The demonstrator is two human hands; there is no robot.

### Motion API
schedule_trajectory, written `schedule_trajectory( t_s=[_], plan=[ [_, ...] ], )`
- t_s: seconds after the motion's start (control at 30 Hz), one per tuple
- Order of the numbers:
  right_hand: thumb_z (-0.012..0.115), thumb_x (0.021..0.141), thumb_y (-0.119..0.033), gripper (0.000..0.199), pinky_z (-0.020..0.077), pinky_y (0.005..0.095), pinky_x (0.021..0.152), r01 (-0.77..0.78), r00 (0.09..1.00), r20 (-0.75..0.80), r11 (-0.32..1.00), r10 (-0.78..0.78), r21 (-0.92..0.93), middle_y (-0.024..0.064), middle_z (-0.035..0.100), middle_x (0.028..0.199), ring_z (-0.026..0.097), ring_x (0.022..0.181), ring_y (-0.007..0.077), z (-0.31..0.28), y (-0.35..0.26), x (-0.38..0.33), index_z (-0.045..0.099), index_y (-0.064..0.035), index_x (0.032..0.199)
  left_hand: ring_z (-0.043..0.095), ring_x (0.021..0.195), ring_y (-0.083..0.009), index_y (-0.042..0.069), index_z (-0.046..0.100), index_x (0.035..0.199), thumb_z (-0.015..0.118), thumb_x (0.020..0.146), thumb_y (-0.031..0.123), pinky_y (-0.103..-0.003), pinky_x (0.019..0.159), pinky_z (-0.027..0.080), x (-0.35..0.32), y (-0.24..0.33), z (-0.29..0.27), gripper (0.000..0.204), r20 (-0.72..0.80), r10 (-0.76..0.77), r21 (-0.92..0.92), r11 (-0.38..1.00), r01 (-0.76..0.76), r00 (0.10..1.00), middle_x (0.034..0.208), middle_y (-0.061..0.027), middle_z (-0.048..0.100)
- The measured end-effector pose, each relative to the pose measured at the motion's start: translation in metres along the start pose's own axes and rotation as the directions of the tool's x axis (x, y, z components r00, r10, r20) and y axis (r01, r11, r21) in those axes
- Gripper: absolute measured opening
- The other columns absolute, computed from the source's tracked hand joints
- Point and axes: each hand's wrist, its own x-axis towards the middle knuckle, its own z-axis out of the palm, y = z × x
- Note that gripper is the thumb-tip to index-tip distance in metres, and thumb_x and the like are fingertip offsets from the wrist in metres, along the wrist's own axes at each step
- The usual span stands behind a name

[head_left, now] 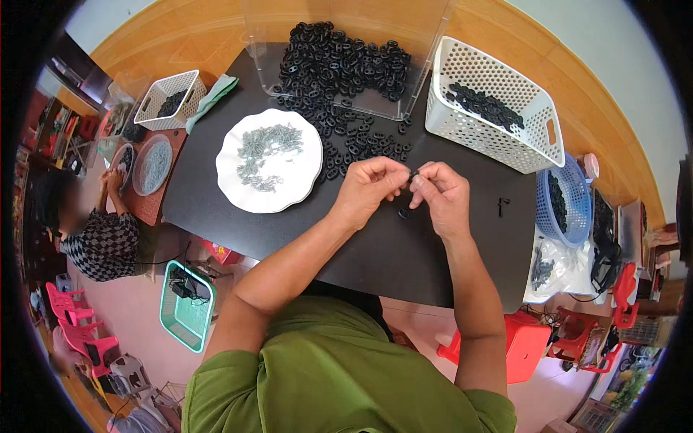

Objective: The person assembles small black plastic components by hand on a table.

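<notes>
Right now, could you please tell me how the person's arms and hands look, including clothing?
Short olive-green sleeves end above the elbows, so the forearms are bare. The left hand and the right hand wear no gloves, and no watch or bracelet shows on either wrist.

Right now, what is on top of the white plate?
On the plate lie many small, thin, greyish pieces. White shows around them; where they heap up, the lower ones cannot be seen.
</notes>
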Motion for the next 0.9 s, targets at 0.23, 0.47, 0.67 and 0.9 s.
schedule_trajectory(
  t_s=[0.23, 0.47, 0.67, 0.9],
  plan=[
    [0.056, 0.084, -0.004, 0.008, 0.0436, 0.0222, 0.044, -0.033, 0.983, -0.161, 0.944, 0.09, 0.328, 0.0056, 0.056, 0.068, 0.05, 0.05, 0.0085, -0.03, 0.006, 0.009, 0.055, 0.0, 0.077, 0.056, 0.065, -0.0186, 0.001, 0.06, 0.089, 0.062, 0.078, 0.011, -0.029, 0.06, 0.046, 0.0, 0.001, -0.007, 0.015, -0.063, 0.328, 0.68, 0.705, -0.2, 0.943, 0.076, -0.0056, 0.059],
    [0.057, 0.084, -0.006, 0.009, 0.0429, 0.0216, 0.043, -0.047, 0.986, -0.138, 0.944, 0.097, 0.327, 0.005, 0.056, 0.067, 0.049, 0.048, 0.0079, -0.028, 0.008, 0.009, 0.055, -0.0008, 0.077, 0.055, 0.079, -0.0284, 0.003, 0.059, 0.077, 0.07, 0.067, 0.014, -0.038, 0.065, 0.046, 0.0, -0.008, 0.018, 0.018, 0.167, 0.354, 0.977, 0.063, -0.202, 0.92, 0.079, -0.0091, 0.052],
    [0.057, 0.083, -0.006, 0.009, 0.0427, 0.0212, 0.042, -0.057, 0.988, -0.12, 0.953, 0.096, 0.299, 0.0045, 0.056, 0.067, 0.049, 0.048, 0.0076, -0.027, 0.01, 0.009, 0.055, -0.0009, 0.076, 0.054, 0.082, -0.0292, 0.001, 0.054, 0.076, 0.068, 0.065, 0.008, -0.039, 0.064, 0.048, 0.006, -0.006, 0.016, 0.02, 0.206, 0.353, 0.97, 0.05, -0.238, 0.913, 0.079, -0.0115, 0.051],
    [0.056, 0.083, -0.006, 0.008, 0.0429, 0.0212, 0.043, -0.07, 0.989, -0.109, 0.96, 0.103, 0.271, 0.0045, 0.056, 0.067, 0.05, 0.049, 0.0077, -0.024, 0.007, 0.007, 0.054, -0.001, 0.077, 0.056, 0.068, -0.0273, 0.001, 0.052, 0.078, 0.064, 0.067, 0.0, -0.035, 0.06, 0.046, 0.006, -0.002, 0.01, 0.016, 0.12, 0.348, 0.866, 0.421, -0.269, 0.93, 0.08, -0.0115, 0.053]
  ],
)
